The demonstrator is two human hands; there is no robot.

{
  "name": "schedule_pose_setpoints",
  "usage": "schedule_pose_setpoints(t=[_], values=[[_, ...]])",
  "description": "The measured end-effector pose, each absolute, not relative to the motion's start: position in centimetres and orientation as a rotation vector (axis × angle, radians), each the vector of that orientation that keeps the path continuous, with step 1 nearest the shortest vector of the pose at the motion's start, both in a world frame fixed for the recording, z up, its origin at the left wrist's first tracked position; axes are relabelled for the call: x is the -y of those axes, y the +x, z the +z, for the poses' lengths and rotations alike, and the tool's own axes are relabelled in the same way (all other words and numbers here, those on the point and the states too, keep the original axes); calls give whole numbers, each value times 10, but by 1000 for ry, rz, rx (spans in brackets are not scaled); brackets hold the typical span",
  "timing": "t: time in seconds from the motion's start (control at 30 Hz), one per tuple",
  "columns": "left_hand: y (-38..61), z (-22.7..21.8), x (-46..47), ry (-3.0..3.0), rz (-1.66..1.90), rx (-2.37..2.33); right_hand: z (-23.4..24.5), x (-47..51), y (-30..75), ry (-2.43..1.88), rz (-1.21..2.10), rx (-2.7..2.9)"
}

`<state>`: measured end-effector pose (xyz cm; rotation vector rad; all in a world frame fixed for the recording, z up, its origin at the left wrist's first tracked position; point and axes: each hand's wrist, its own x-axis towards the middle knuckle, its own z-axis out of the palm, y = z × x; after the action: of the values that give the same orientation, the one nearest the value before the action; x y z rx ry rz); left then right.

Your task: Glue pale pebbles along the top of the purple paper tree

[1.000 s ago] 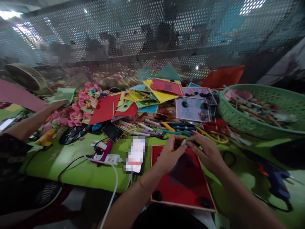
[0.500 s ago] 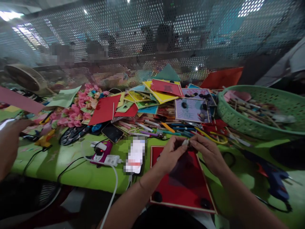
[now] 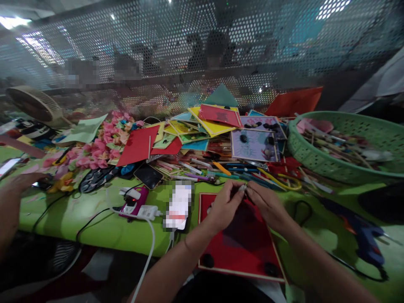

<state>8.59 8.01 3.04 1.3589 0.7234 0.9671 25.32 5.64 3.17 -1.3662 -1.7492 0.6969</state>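
Both hands meet above the far edge of a red panel (image 3: 252, 252) framed with thin pale wooden strips. My left hand (image 3: 226, 206) is closed, its fingertips pinching a small whitish piece (image 3: 242, 188) whose kind I cannot make out. Pressed against that same piece are the bent fingertips of my right hand (image 3: 264, 205), also closed. Dark round lumps, one of them a black lump (image 3: 208, 260), sit at the panel's near corners. Another small lump (image 3: 211, 207) shows beside my left wrist.
A blue glue gun (image 3: 362, 235) lies at right, below a green basket (image 3: 334, 166) of sticks. Left of the panel are a phone (image 3: 179, 206) and a purple power strip (image 3: 135, 205) with cables. Behind lie pens, framed cards (image 3: 255, 145) and pink flowers (image 3: 101, 147). A co-worker's hand (image 3: 28, 181) reaches in at left.
My hands have shifted slightly left and drawn closer together around the small piece. At left, the co-worker's hand has lowered toward the table, and the pink sheet there has moved left.
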Motion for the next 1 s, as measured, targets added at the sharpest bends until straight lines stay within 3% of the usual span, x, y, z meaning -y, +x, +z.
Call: schedule_pose_setpoints(t=[0.17,0.43,0.73,1.0], values=[[88,31,-78,1376,938,-754,28,-57,251,-1422,609,1713],[89,35,-79,1232,940,-762,30,-55,250,-1316,838,1585],[86,34,-77,1618,1021,-829,27,-61,252,-1375,747,1609],[89,40,-75,1459,1033,-816,30,-58,252,-1326,844,1539]])
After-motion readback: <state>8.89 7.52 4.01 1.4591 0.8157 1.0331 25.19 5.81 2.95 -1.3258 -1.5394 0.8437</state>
